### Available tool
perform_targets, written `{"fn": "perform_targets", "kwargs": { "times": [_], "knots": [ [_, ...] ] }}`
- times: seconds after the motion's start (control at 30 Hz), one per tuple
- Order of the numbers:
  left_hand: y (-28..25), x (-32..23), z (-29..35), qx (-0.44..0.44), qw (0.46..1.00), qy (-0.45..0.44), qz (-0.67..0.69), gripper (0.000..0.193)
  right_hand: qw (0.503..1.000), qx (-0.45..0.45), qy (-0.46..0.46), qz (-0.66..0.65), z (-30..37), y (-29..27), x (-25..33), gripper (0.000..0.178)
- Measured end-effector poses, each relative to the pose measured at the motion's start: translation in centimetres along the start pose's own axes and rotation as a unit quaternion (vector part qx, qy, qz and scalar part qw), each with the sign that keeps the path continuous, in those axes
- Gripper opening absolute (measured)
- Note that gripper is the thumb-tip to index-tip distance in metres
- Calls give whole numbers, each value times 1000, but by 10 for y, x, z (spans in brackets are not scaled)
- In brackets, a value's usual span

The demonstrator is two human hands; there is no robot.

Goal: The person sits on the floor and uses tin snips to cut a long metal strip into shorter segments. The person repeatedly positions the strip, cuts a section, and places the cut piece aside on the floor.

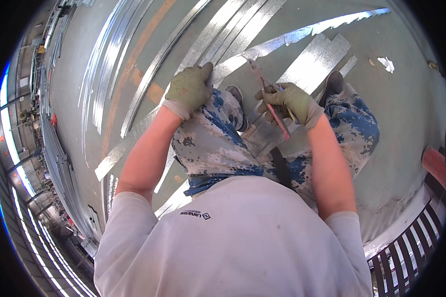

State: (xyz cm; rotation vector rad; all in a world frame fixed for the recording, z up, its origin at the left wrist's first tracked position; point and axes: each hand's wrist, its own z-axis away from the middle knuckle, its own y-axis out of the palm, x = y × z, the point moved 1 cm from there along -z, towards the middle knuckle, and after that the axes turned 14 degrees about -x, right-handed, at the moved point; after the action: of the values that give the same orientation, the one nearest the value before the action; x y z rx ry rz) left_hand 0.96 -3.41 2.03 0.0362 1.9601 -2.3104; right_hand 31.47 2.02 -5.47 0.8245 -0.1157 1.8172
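The person is crouching over a spread of galvanised metal strips lying on the grey-green floor. The left hand, in an olive work glove, is pressing flat, fingers spread, on the near end of one long strip that is running away to the far right. It is gripping nothing; the palm appears to be serving as a hold-down so the sheet is not shifting.

The right hand, gloved likewise, is clenching around red-handled snips, whose blades are reaching toward the far left and meeting the strip just beside the left hand. A thin pencil-like item seems to be tucked in the same fist; its kind cannot be told.

Both feet are resting on the wider sheets near the right hand, probably weighing them down. More long strips are lying in a fan at the far left, well apart from the hands. A torn scrap is sitting at the far right. A red object is showing at the near right edge.
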Motion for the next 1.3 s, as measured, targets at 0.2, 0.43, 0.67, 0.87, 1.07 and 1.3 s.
{"fn": "perform_targets", "kwargs": {
  "times": [0.2, 0.43, 0.67, 0.87, 1.07, 1.3],
  "knots": [
    [13, -19, -32, -36, 999, -5, 35, 58, 1000, -12, -5, -18, -12, -25, 5, 37],
    [36, -21, -45, 27, 999, -18, 38, 54, 997, -52, 42, 41, -10, -15, -31, 42],
    [53, -19, -40, 12, 999, -17, 35, 57, 992, -41, 25, 120, -28, 1, -58, 43],
    [47, -16, -35, 13, 999, 3, 37, 59, 985, -53, -17, 162, -18, 26, -49, 39],
    [52, 2, -27, 3, 999, 16, 38, 55, 976, -66, -33, 204, -19, 40, -49, 39],
    [51, 0, -23, -6, 998, 8, 54, 51, 972, -64, -46, 223, -21, 44, -49, 42]
  ]
}}
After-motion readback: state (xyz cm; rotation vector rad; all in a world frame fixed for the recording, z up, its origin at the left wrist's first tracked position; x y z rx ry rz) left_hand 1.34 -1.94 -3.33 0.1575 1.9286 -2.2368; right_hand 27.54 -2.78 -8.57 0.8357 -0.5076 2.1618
